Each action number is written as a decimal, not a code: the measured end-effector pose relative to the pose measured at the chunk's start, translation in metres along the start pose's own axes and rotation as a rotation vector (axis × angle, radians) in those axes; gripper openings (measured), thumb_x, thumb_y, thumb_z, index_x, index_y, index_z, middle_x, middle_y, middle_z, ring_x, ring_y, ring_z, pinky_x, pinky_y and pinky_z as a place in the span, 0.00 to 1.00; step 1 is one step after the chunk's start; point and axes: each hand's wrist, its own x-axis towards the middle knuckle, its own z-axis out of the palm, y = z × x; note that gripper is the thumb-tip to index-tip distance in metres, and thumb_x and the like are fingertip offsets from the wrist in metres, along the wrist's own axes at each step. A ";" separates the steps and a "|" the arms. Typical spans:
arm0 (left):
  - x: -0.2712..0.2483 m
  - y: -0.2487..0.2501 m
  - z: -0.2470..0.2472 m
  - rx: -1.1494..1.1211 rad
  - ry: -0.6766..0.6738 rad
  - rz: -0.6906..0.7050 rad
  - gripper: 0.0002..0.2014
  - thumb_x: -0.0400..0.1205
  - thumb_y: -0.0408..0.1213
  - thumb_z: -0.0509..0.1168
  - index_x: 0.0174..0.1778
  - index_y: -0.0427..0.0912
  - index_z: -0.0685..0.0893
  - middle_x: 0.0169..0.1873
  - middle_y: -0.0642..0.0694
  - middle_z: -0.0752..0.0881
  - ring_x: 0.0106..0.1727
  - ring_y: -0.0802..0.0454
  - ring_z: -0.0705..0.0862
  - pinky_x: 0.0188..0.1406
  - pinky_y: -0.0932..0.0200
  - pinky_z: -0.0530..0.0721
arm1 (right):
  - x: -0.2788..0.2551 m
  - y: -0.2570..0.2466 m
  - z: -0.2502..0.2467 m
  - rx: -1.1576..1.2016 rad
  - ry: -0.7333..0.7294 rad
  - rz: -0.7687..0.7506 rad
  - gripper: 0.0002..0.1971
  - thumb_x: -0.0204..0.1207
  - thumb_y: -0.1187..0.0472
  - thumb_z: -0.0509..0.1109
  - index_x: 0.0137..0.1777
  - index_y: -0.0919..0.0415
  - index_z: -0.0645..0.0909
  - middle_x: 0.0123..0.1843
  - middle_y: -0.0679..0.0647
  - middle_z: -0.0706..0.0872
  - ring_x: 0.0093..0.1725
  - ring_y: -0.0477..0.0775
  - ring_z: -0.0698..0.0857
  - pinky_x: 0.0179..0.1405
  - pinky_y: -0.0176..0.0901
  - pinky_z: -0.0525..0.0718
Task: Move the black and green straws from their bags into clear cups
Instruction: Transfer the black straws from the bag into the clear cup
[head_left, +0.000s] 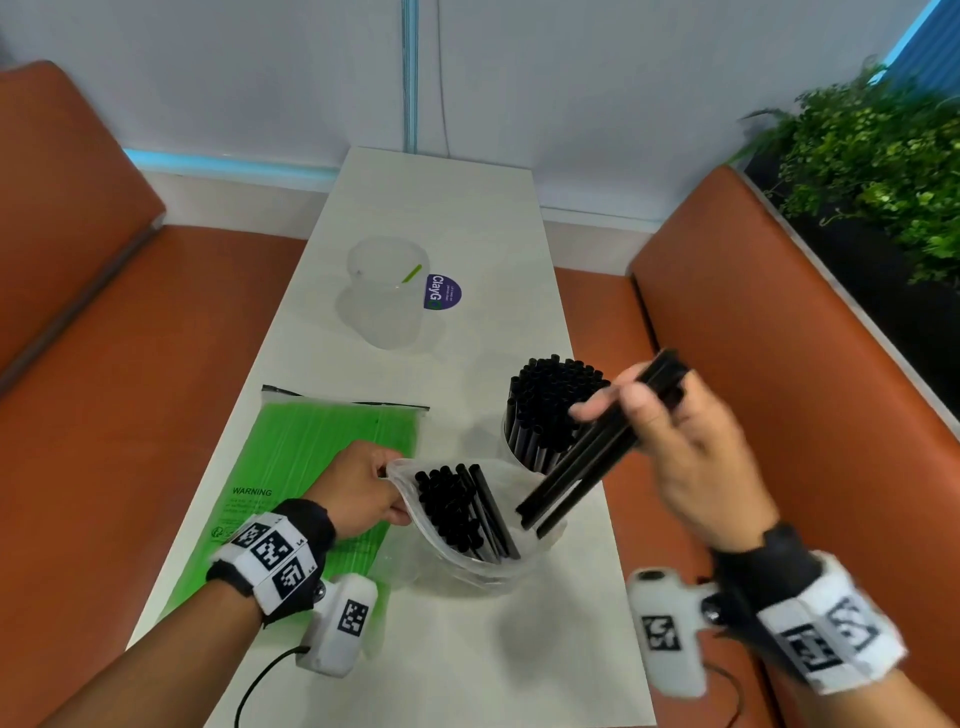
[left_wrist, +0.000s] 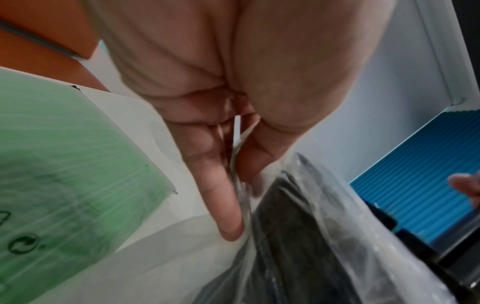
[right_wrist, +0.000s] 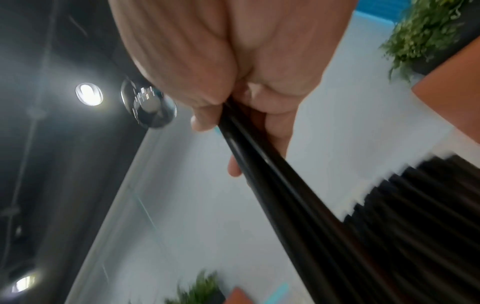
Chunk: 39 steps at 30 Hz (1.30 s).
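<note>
Here the word "WARNING" is printed in dark letters on the bag of green straws (head_left: 311, 467), which lies flat on the left of the white table (head_left: 467, 208), with finer print and a recycling mark below it too small to read. Farther off, a purple sticker (head_left: 442, 292) on the tabletop reads "ClayG", its last letters cut off. Just left of the sticker stand two clear cups (head_left: 387, 291), close together; the farther one holds a single green straw (head_left: 411, 273). A third clear cup (head_left: 519, 447), nearer and to the right, is packed with upright black straws (head_left: 550, 405), too many to count. The left hand (head_left: 358, 488) pinches the rim of the clear bag (head_left: 467, 566) between thumb and fingers, holding its mouth open; a bunch of black straws remains inside. The right hand (head_left: 680, 447) grips a small bundle of black straws (head_left: 587, 467), about four, slanting from above the bag's mouth up past the full cup. Both wrists carry white bands with black square markers.
</note>
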 end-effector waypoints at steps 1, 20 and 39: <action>0.000 0.000 0.000 0.002 0.003 0.000 0.09 0.75 0.16 0.65 0.39 0.29 0.89 0.38 0.34 0.92 0.43 0.41 0.92 0.46 0.46 0.91 | 0.007 -0.006 -0.015 0.022 0.009 -0.006 0.11 0.83 0.41 0.61 0.51 0.42 0.81 0.51 0.54 0.91 0.55 0.63 0.88 0.56 0.72 0.83; -0.005 0.008 0.001 0.016 0.035 -0.017 0.13 0.77 0.15 0.63 0.36 0.32 0.90 0.33 0.40 0.92 0.34 0.51 0.92 0.34 0.63 0.88 | 0.050 0.054 -0.005 -0.276 0.132 0.027 0.07 0.86 0.58 0.62 0.49 0.57 0.80 0.44 0.47 0.88 0.41 0.41 0.85 0.38 0.31 0.80; -0.003 0.014 0.000 0.006 0.029 -0.019 0.19 0.77 0.14 0.62 0.27 0.39 0.87 0.23 0.46 0.89 0.24 0.58 0.87 0.27 0.69 0.84 | 0.031 0.111 0.030 -0.295 0.162 0.114 0.13 0.86 0.50 0.57 0.62 0.55 0.77 0.70 0.48 0.79 0.77 0.52 0.72 0.76 0.53 0.72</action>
